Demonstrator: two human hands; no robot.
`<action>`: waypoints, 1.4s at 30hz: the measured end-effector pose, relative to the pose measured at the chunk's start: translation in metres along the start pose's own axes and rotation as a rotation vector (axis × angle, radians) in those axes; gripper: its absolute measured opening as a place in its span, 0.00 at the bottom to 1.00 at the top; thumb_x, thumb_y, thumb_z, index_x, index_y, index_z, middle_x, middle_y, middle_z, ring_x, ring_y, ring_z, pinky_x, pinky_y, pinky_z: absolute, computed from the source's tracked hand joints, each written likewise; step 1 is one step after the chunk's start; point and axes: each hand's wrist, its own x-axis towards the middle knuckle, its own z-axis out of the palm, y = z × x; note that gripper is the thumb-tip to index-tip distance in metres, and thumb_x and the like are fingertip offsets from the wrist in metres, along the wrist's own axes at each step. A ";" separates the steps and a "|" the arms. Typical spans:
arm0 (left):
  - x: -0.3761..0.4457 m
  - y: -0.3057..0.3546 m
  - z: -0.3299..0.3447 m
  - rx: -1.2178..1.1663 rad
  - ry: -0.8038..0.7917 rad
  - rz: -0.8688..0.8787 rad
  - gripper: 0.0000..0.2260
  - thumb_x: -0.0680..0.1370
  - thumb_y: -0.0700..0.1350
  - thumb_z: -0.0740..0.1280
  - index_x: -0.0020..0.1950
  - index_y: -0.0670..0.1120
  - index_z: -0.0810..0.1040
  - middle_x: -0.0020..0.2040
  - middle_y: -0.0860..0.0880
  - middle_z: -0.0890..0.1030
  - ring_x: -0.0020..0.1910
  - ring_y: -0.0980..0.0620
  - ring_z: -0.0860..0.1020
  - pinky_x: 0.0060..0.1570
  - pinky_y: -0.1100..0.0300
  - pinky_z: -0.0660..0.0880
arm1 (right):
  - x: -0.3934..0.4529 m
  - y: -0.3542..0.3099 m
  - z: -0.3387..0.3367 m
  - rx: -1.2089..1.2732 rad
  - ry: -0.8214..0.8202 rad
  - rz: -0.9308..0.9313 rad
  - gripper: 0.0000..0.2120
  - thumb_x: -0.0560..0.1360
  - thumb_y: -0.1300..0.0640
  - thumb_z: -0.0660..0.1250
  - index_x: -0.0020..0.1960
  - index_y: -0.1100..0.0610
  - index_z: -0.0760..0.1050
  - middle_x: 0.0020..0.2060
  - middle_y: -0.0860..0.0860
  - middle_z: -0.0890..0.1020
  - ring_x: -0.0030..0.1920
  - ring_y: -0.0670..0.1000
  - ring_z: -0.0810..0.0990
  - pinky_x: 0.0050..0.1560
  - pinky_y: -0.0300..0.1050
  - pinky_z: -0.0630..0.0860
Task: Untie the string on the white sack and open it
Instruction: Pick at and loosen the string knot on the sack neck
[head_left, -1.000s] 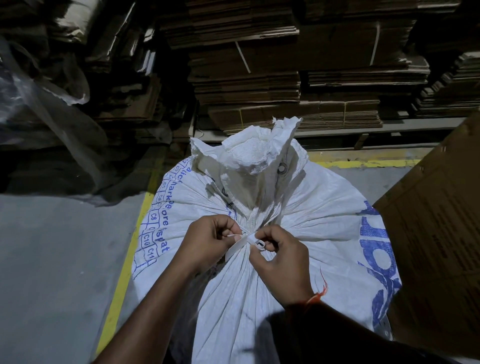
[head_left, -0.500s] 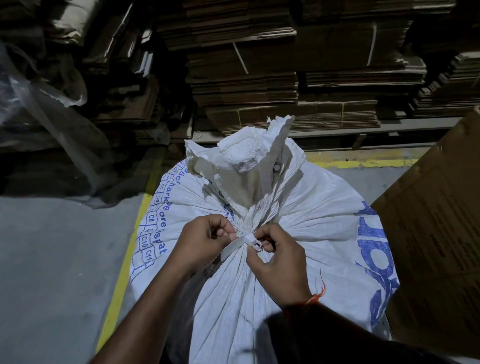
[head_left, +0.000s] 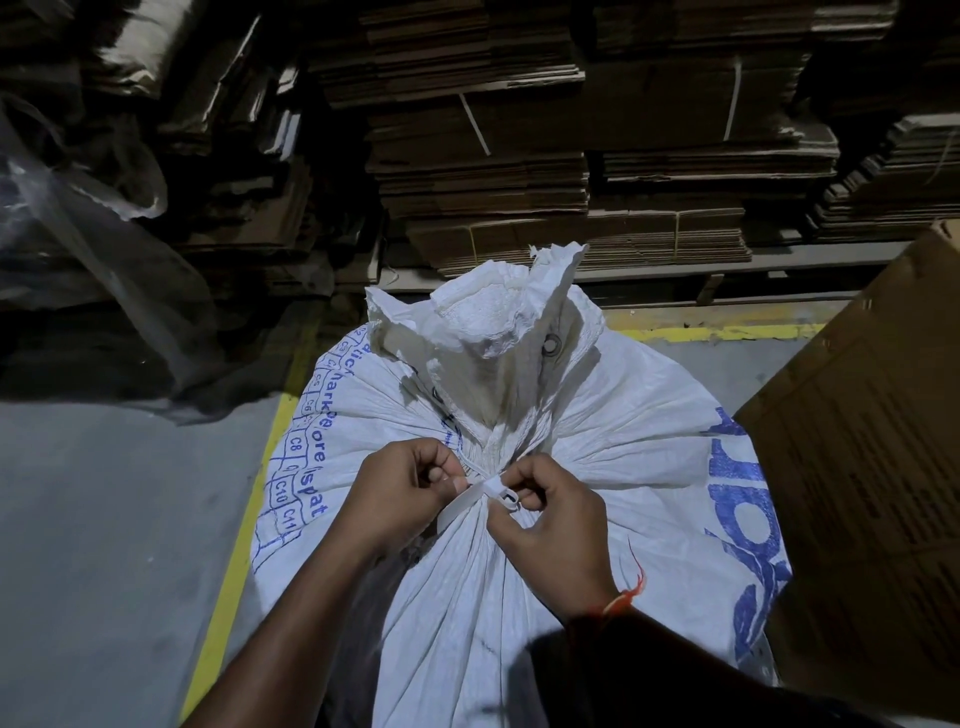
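Note:
A large white woven sack (head_left: 613, 431) with blue print stands on the floor in front of me. Its gathered neck flares upward above a flat white string (head_left: 480, 491) tied tightly around it. My left hand (head_left: 405, 486) pinches the string's left end, thumb pressed on the strap. My right hand (head_left: 545, 525) grips the knot and a small loop on the right side. Both hands meet at the neck of the sack. The knot itself is partly hidden by my fingers.
Stacks of flattened cardboard (head_left: 519, 171) fill the wall behind the sack. A brown carton (head_left: 872, 441) leans close on the right. Clear plastic sheeting (head_left: 104, 249) lies at the left. A yellow floor line (head_left: 234, 566) runs beside the sack over grey concrete.
Both hands stay at the knot with small finger shifts. The sack's flared top has leaned slightly right. The string remains tied.

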 end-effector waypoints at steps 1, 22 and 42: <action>0.000 -0.001 0.000 -0.005 -0.002 -0.004 0.05 0.76 0.40 0.76 0.40 0.46 0.85 0.33 0.50 0.78 0.32 0.52 0.75 0.35 0.58 0.73 | 0.000 0.000 0.000 0.002 -0.002 0.002 0.10 0.65 0.58 0.77 0.43 0.50 0.78 0.34 0.40 0.79 0.38 0.45 0.78 0.38 0.33 0.73; 0.002 -0.003 0.001 0.043 -0.022 0.012 0.02 0.74 0.42 0.75 0.41 0.47 0.85 0.33 0.50 0.80 0.34 0.53 0.75 0.39 0.58 0.72 | 0.000 0.002 0.000 0.004 -0.007 0.031 0.09 0.65 0.54 0.75 0.43 0.50 0.78 0.34 0.43 0.80 0.38 0.46 0.78 0.40 0.44 0.79; 0.002 -0.003 -0.001 0.017 -0.064 0.030 0.02 0.76 0.42 0.77 0.44 0.48 0.87 0.36 0.47 0.84 0.36 0.56 0.78 0.42 0.58 0.74 | -0.001 0.003 0.000 0.012 -0.021 0.033 0.09 0.64 0.53 0.74 0.44 0.48 0.78 0.35 0.44 0.80 0.38 0.48 0.79 0.41 0.49 0.80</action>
